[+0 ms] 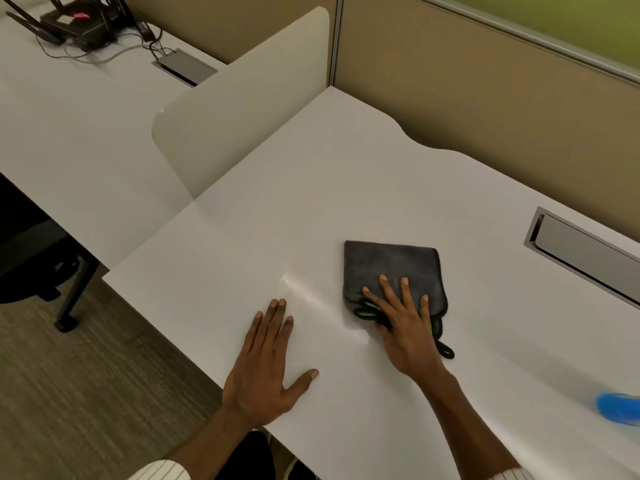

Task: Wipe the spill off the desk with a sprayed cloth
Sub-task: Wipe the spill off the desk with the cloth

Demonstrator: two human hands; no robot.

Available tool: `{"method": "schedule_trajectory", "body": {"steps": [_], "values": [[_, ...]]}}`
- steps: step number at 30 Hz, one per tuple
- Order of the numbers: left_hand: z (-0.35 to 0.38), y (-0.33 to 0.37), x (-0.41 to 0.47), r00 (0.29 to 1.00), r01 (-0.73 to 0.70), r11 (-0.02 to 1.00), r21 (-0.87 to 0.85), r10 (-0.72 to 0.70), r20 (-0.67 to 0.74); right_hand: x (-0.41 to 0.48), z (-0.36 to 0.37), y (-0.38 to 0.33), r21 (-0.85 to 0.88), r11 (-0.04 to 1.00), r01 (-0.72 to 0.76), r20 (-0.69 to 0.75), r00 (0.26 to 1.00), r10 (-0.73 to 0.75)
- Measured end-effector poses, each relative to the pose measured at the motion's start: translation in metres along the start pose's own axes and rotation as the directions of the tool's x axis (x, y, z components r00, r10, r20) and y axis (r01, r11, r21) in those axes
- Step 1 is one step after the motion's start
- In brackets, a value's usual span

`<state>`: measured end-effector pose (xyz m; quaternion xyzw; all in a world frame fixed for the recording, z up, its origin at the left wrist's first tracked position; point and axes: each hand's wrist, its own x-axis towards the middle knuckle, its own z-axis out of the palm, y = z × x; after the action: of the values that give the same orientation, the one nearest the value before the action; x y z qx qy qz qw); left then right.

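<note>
My right hand (405, 327) presses spread fingers on the soft, light cloth (391, 271); my left hand (266, 365) lies flat, braced on the counter (346, 188). Palm pressure should grip it best.

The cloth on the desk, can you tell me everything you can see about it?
The cloth is dark grey and fuzzy, like a soft towel, folded into a rough square. It has green and black trim at its near edge and a small black loop sticking out at the near corner. It lies flat on the white desk. The right hand presses down on its near part with fingers spread. A shiny wet streak runs just to its left.
</note>
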<state>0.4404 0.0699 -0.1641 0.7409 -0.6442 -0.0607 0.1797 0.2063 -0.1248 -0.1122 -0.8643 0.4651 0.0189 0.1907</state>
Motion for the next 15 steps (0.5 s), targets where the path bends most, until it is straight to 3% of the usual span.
{"method": "schedule_trajectory", "body": {"steps": [5, 10, 15], "values": [[0.0, 0.0, -0.001, 1.0, 0.012, 0.999, 0.029, -0.013, 0.018, 0.069, -0.009, -0.008, -0.039, 0.994, -0.103, -0.002, 0.995, 0.103], [0.001, -0.001, -0.001, 1.0, 0.006, 1.0, 0.011, -0.006, -0.005, 0.094, -0.006, -0.031, -0.074, 0.997, 0.039, 0.039, 0.999, -0.036], [-0.001, 0.0, -0.001, 1.0, -0.011, 1.0, -0.008, 0.01, -0.019, 0.031, 0.007, -0.035, -0.05, 0.981, 0.186, 0.048, 0.982, -0.184]]}}
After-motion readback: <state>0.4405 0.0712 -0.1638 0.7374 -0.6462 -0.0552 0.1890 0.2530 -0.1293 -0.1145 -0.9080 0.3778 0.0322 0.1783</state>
